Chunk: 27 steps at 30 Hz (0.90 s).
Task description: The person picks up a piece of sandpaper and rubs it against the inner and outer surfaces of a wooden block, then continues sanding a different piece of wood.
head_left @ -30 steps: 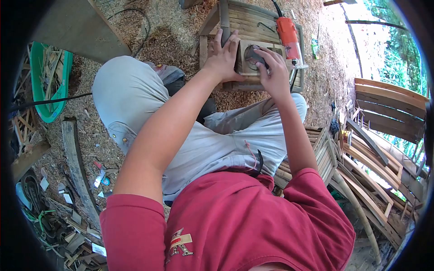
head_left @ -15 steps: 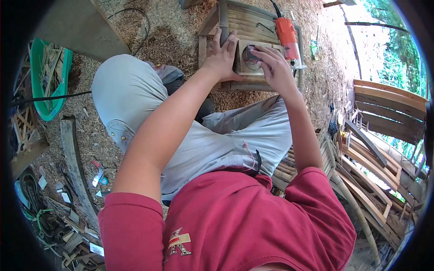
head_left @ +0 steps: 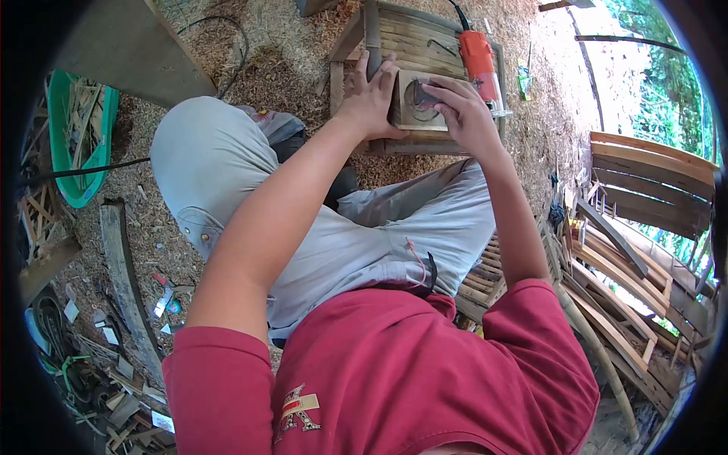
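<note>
OK, L hand (head_left: 369,106), fingers splayed, braces wooden block (head_left: 410,120) on slatted tabletop (head_left: 406,34), nr orange power tool (head_left: 476,57). R hand (head_left: 470,115) grip part-closed on dark pad (head_left: 424,93), prob. abrasive, at block's round patch. Best w/ pad flat, pressure even, L fingertips clear.

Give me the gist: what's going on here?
A person seated near the ground is working by hand on a square wooden block with a round outline on its face. The left hand, fingers spread, braces the block's side, while the right hand holds a small dark piece against that round area. The block sits on a low slatted stand, beside an orange power tool.
</note>
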Each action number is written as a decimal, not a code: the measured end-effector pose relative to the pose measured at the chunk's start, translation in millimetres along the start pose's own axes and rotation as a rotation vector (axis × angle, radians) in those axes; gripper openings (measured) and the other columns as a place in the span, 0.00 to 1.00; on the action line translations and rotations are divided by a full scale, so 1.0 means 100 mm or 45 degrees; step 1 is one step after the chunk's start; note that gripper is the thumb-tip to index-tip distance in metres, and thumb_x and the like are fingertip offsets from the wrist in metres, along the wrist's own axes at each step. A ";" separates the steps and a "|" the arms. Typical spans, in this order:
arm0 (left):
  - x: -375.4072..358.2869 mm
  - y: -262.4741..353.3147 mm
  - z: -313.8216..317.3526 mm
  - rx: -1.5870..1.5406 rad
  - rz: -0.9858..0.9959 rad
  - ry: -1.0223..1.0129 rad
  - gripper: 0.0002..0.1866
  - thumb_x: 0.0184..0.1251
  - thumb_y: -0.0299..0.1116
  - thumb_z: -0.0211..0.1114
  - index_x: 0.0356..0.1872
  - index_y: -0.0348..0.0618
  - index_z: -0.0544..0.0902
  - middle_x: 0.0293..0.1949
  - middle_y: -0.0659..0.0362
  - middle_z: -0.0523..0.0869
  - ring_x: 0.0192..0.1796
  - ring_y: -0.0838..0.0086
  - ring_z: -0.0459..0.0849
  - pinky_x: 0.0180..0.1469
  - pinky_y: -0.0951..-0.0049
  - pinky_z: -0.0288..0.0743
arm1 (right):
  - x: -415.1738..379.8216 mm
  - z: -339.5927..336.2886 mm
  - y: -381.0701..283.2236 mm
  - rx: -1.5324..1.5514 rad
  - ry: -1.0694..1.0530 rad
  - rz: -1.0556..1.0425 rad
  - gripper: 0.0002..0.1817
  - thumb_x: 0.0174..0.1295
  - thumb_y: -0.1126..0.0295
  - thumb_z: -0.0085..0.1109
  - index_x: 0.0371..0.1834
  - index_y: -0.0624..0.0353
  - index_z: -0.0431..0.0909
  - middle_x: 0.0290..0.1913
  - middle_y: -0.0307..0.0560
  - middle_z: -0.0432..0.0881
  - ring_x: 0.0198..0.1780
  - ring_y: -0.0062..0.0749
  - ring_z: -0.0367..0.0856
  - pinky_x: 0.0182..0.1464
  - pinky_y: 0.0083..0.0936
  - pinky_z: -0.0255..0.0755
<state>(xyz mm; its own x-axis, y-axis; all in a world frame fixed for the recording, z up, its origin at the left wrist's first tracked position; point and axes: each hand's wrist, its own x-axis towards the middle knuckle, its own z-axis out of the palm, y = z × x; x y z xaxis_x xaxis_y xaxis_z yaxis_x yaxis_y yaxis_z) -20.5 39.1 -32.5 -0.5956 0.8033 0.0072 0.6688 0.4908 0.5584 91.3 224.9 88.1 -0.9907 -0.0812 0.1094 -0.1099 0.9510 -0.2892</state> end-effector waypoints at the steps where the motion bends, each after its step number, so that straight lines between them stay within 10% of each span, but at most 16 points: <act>1: 0.00 0.01 0.00 -0.001 -0.016 -0.003 0.83 0.43 0.72 0.88 0.91 0.44 0.42 0.94 0.59 0.43 0.90 0.30 0.31 0.90 0.29 0.47 | -0.01 0.01 0.00 0.012 0.017 0.022 0.24 0.68 0.78 0.65 0.67 0.54 0.90 0.68 0.53 0.88 0.68 0.54 0.84 0.73 0.47 0.76; 27: -0.03 0.01 0.04 -0.002 -0.010 0.026 0.83 0.43 0.74 0.86 0.90 0.42 0.44 0.94 0.56 0.45 0.91 0.32 0.30 0.89 0.27 0.48 | -0.14 0.20 -0.24 -0.043 0.146 0.044 0.22 0.68 0.77 0.66 0.66 0.57 0.90 0.65 0.53 0.89 0.64 0.55 0.85 0.71 0.49 0.76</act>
<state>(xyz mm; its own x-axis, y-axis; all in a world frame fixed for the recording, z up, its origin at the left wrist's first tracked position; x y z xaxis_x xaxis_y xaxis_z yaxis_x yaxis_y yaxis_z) -16.2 38.9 -34.9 -0.6094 0.7926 0.0197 0.6636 0.4963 0.5598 106.7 197.6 74.7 -0.9779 -0.0155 0.2087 -0.0713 0.9623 -0.2625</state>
